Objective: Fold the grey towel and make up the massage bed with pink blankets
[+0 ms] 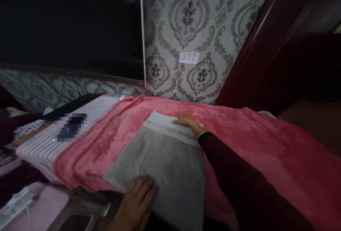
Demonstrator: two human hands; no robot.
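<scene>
A grey towel (165, 167) with white bands at its far end lies in front of me, its near part hanging towards me. Over the towel's far white edge, my right hand (185, 121) is closed, with a bangle at the wrist and a dark sleeve behind it. On the near left part of the towel rests my left hand (137, 199), palm down, its fingers laid on the cloth. Beneath the towel spreads a pink plush blanket (239, 128).
A striped cloth (98, 108) with a blurred dark object (71, 127) lies left. A large dark screen (71, 25) hangs above. Patterned wallpaper carries a label (189, 57) reading 277. A power strip (20, 200) sits on a pink surface (50, 202) at lower left.
</scene>
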